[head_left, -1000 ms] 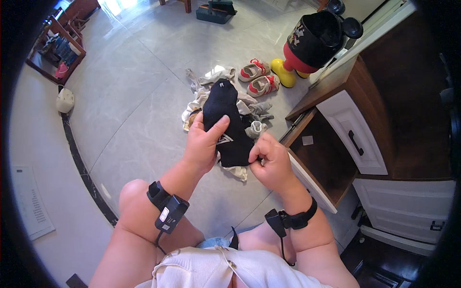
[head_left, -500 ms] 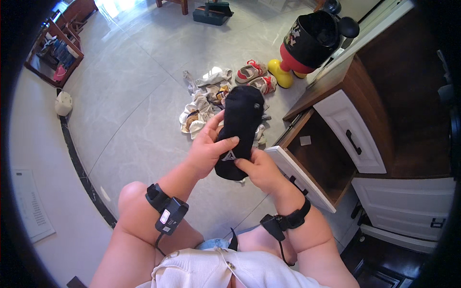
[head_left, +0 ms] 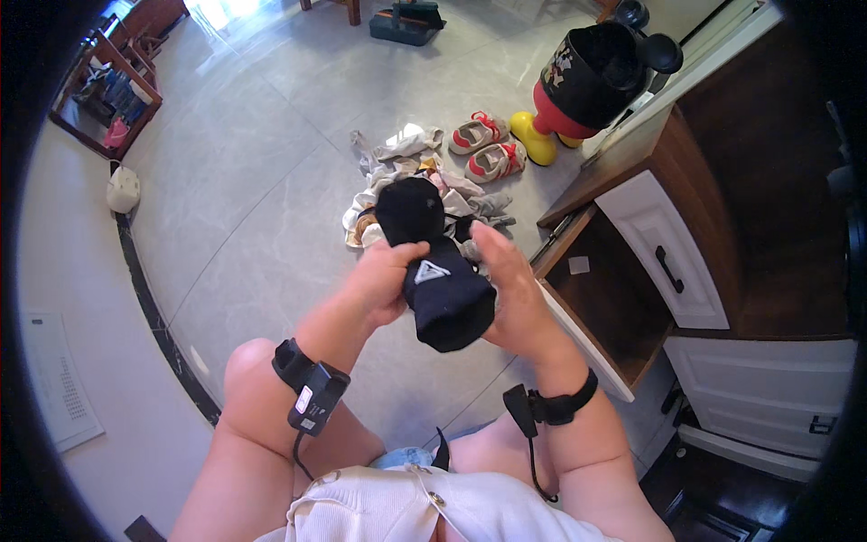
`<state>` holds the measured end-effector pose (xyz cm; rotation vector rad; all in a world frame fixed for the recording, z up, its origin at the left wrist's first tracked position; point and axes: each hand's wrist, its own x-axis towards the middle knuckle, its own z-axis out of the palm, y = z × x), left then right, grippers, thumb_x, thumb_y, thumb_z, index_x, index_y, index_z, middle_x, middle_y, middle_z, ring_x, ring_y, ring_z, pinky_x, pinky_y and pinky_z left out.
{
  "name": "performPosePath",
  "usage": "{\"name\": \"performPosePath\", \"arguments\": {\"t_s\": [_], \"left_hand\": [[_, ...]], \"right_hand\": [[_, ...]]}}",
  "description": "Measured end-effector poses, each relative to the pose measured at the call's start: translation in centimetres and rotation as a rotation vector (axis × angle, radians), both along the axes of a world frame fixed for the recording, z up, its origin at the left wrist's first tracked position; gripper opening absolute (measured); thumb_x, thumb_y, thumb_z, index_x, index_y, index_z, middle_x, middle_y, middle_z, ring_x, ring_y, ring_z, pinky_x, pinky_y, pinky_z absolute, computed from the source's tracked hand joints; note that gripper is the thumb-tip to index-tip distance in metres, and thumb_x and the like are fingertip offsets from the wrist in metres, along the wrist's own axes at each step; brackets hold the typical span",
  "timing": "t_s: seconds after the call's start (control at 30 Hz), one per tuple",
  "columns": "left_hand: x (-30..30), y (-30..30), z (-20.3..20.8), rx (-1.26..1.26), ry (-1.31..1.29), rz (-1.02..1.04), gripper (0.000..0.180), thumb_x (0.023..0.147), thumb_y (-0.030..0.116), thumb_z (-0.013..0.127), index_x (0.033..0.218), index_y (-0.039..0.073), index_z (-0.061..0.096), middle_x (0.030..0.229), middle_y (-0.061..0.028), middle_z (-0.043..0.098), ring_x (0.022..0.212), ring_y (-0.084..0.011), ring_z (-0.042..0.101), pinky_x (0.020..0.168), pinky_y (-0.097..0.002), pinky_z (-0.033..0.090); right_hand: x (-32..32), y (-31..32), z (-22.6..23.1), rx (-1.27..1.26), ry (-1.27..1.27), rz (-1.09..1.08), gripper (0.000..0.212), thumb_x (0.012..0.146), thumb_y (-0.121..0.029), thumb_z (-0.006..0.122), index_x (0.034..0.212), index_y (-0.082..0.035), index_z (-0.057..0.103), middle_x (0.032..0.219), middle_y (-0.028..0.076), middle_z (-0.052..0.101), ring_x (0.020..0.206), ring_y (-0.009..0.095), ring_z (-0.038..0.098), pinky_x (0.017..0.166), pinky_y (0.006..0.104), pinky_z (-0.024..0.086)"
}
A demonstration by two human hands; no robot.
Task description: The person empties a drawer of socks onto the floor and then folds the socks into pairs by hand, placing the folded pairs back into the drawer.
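A pair of black socks (head_left: 449,294) with a white triangular mark hangs in front of me, bent across its middle. My left hand (head_left: 384,282) is closed on that bend, thumb pressed over the top. Beside the lower half is my right hand (head_left: 517,298), its palm toward the fabric and its uppermost finger or thumb stretched out. The rest of its fingers are partly hidden behind the socks. Beyond them, a loose heap of white, grey and brown socks (head_left: 411,144) lies on the tiled floor, partly covered by the black pair.
Red-trimmed shoes (head_left: 496,163) stand by the heap, near a black and red bin (head_left: 578,81) on yellow feet. At right, a drawer (head_left: 623,316) is pulled out of a brown and white cabinet (head_left: 664,248). A green dustpan (head_left: 406,25) lies far off.
The black socks have gone from stretched straight to bent at the middle, their upper end shifting left. My right hand's thumb has come off the fabric, and the hand has moved slightly right.
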<state>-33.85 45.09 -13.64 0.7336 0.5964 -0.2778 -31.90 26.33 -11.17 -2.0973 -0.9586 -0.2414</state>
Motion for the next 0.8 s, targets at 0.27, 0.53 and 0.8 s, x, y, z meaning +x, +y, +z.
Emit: {"name": "performPosePath", "arguments": {"t_s": [0.27, 0.53, 0.8], "left_hand": [[-0.6, -0.9, 1.2, 0.207, -0.115, -0.159, 0.024, 0.093, 0.008, 0.048, 0.115, 0.000, 0.054, 0.105, -0.0111, 0.061, 0.089, -0.0189, 0.063, 0.077, -0.0312, 0.053], [-0.7, -0.7, 1.4, -0.003, -0.191, -0.091, 0.028, 0.094, 0.024, 0.052, 0.114, 0.005, 0.054, 0.101, -0.0083, 0.064, 0.087, -0.0184, 0.064, 0.075, -0.0318, 0.053], [-1.8, -1.6, 1.1, -0.057, -0.214, -0.349, 0.028, 0.094, 0.023, 0.053, 0.117, 0.006, 0.056, 0.102, -0.0024, 0.062, 0.089, -0.0116, 0.061, 0.080, -0.0279, 0.050]], "right_hand": [[-0.2, -0.2, -0.9, 0.203, 0.376, 0.221, 0.035, 0.063, -0.009, 0.073, 0.096, -0.010, 0.065, 0.088, 0.006, 0.061, 0.086, 0.028, 0.053, 0.080, 0.0360, 0.042], [-0.3, -0.1, -0.2, 0.078, 0.231, 0.255, 0.023, 0.069, -0.016, 0.075, 0.090, -0.008, 0.067, 0.082, 0.010, 0.061, 0.080, 0.029, 0.054, 0.075, 0.0369, 0.044], [-0.3, -0.1, -0.6, -0.037, 0.731, -0.242, 0.026, 0.079, -0.022, 0.073, 0.086, 0.001, 0.065, 0.070, 0.005, 0.065, 0.065, 0.009, 0.056, 0.059, 0.0264, 0.045]]}}
